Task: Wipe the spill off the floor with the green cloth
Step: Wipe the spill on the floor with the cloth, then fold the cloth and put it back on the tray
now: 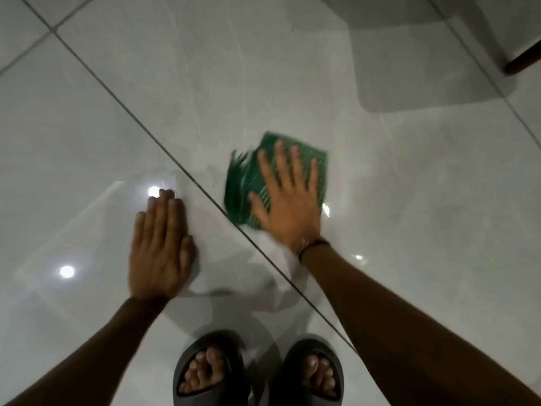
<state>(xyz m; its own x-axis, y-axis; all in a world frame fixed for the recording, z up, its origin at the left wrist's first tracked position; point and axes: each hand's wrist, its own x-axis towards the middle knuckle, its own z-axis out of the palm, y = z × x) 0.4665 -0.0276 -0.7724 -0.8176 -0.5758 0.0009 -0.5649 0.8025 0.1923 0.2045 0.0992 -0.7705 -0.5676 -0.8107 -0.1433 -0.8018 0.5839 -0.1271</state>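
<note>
A green cloth [240, 186] with a pale pattern lies folded on the glossy white floor tiles [87, 127], just right of a dark grout line. My right hand [288, 202] presses flat on the cloth with fingers spread; the cloth and hand are motion-blurred. My left hand [161, 247] rests flat on the tile to the left of the grout line, fingers together, holding nothing. A faint wet sheen shows on the tile near my left fingertips; the spill's outline is hard to tell.
My two feet in dark slide sandals [209, 373] stand at the bottom edge. A dark wooden furniture leg [522, 61] touches the floor at the upper right, below pale furniture that casts a shadow. Ceiling lights reflect off the tiles.
</note>
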